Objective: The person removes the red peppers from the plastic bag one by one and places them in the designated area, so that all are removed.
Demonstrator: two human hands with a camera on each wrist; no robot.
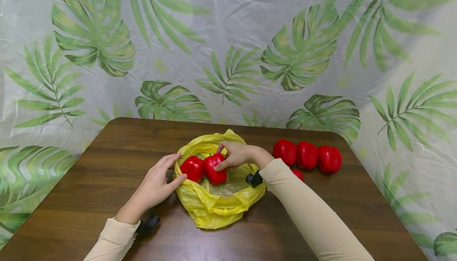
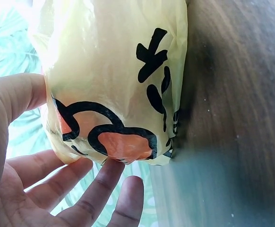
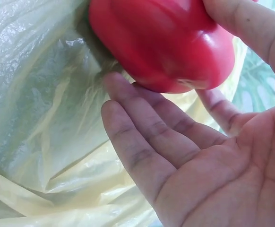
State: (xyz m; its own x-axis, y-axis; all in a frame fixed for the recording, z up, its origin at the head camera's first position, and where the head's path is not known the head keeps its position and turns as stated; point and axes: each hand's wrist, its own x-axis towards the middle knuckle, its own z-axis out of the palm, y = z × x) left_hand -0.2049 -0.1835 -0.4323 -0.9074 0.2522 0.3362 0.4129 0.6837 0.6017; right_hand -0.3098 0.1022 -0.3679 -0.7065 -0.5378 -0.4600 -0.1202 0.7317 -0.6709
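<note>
A yellow plastic bag point(image 1: 214, 209) stands with its mouth wide on the wooden table. Inside it, at the left, lies a glossy red bell pepper point(image 1: 192, 168). My right hand point(image 1: 237, 156) reaches into the bag and holds a second red bell pepper point(image 3: 161, 42) between thumb and forefinger, next to the first. The other fingers of that hand stretch out below the pepper. At the bag's left side, my left hand point(image 1: 155, 185) holds the rim, thumb and fingers spread along it. Black print marks the bag's outer side point(image 2: 109, 85) in the left wrist view.
Three red bell peppers point(image 1: 307, 155) stand in a row at the table's back right. Another red pepper point(image 1: 297, 173) shows partly behind my right sleeve. A leaf-patterned cloth point(image 1: 228, 54) hangs behind the table point(image 1: 118, 142).
</note>
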